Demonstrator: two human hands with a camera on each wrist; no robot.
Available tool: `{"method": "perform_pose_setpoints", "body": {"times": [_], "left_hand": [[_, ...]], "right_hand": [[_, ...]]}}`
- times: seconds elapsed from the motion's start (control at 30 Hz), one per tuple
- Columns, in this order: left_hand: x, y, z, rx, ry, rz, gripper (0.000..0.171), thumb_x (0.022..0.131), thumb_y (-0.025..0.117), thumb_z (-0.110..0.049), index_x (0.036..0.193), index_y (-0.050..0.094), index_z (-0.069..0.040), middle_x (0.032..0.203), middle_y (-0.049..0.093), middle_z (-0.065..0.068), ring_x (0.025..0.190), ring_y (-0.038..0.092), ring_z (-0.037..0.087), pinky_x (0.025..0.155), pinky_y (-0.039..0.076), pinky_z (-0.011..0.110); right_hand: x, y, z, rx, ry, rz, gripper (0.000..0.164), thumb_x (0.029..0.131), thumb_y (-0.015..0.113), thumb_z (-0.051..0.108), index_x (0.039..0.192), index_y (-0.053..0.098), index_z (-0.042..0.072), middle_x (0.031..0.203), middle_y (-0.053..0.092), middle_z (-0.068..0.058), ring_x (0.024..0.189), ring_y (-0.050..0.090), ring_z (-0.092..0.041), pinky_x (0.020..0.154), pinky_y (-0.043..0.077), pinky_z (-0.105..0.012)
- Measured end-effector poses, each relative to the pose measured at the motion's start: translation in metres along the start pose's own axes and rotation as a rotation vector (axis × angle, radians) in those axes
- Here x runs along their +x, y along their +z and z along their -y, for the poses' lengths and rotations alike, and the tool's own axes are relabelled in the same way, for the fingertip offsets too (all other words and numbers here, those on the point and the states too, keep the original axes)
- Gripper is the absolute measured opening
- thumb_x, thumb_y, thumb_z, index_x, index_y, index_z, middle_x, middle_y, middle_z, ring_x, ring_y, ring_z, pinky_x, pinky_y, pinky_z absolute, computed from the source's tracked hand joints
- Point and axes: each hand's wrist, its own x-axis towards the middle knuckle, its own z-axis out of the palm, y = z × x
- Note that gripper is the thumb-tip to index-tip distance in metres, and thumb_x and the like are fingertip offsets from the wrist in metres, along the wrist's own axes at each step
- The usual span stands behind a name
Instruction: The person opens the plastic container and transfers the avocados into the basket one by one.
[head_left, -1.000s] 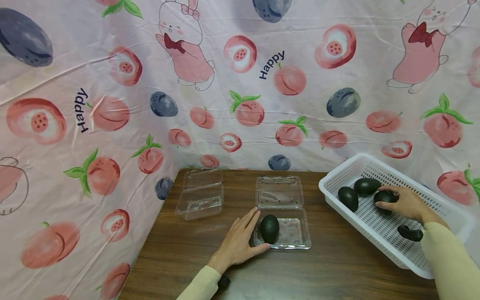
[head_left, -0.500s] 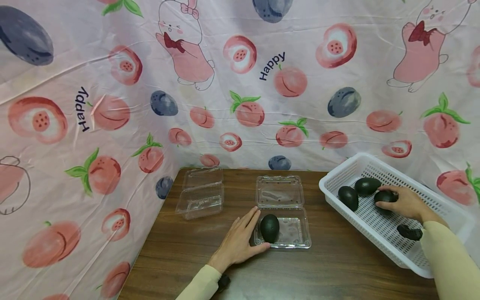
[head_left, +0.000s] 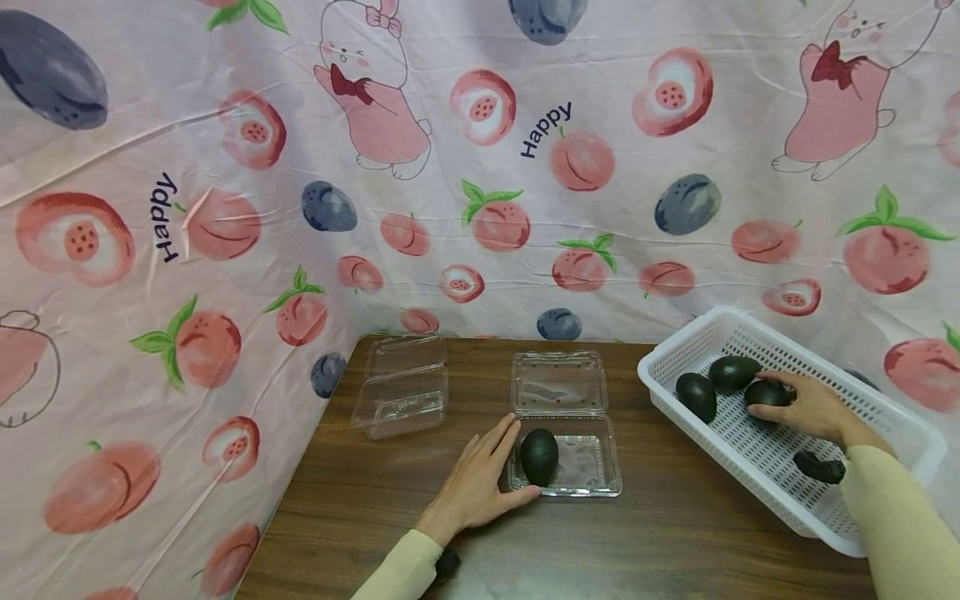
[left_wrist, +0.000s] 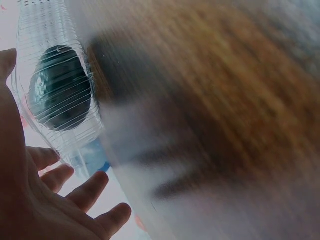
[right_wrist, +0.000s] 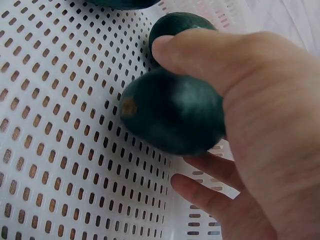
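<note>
In the head view, my right hand [head_left: 813, 407] grips a dark green avocado [head_left: 767, 393] inside the white basket [head_left: 780, 490]. The right wrist view has the thumb over this avocado [right_wrist: 172, 112] and other fingers below it. Two more avocados lie by it, one at the back [head_left: 735, 373] and one at the left [head_left: 696, 397]. My left hand [head_left: 480, 479] rests at the left side of an open clear clamshell container [head_left: 592, 467], fingers extended. One avocado [head_left: 538, 457] stands in the container's left half; the left wrist view shows it through the ribbed plastic wall.
A second open clear clamshell [head_left: 405, 404] lies at the back left of the wooden table [head_left: 360, 517]. A fruit-printed cloth [head_left: 480, 183] hangs behind the table and along its left. The basket's raised walls surround my right hand.
My right hand and the avocado in it have shifted slightly left, towards the two other avocados. The left hand and the container stay in place.
</note>
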Motion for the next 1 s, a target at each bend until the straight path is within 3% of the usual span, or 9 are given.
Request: {"method": "perform_pose_setpoints", "body": {"times": [0.2, 0.43, 1.0], "left_hand": [[0.001, 0.001, 0.0, -0.005, 0.002, -0.005, 0.112, 0.1, 0.071, -0.077, 0.183, 0.021, -0.02, 0.192, 0.021, 0.002, 0.17, 0.042, 0.03, 0.139, 0.031, 0.07], [0.001, 0.002, 0.0, -0.005, 0.003, -0.007, 0.113, 0.1, 0.07, -0.078, 0.183, 0.02, -0.021, 0.192, 0.021, 0.001, 0.171, 0.042, 0.03, 0.139, 0.031, 0.07], [0.003, 0.004, 0.0, 0.008, 0.005, -0.006, 0.112, 0.1, 0.067, -0.08, 0.183, 0.018, -0.023, 0.192, 0.02, 0.0, 0.171, 0.042, 0.029, 0.138, 0.032, 0.07]], "right_hand": [[-0.002, -0.002, 0.002, 0.002, -0.002, 0.008, 0.091, 0.097, 0.086, 0.045, 0.163, 0.048, -0.005, 0.156, 0.048, -0.051, 0.135, 0.054, -0.068, 0.106, 0.048, -0.083], [-0.007, -0.004, 0.004, 0.049, 0.015, 0.05, 0.105, 0.099, 0.083, 0.048, 0.172, 0.031, -0.006, 0.166, 0.034, -0.052, 0.145, 0.04, -0.073, 0.11, 0.039, -0.089], [-0.019, -0.011, 0.019, 0.047, -0.042, 0.035, 0.109, 0.099, 0.081, 0.047, 0.177, 0.023, -0.001, 0.172, 0.028, -0.048, 0.154, 0.028, -0.076, 0.114, 0.03, -0.094]]}}
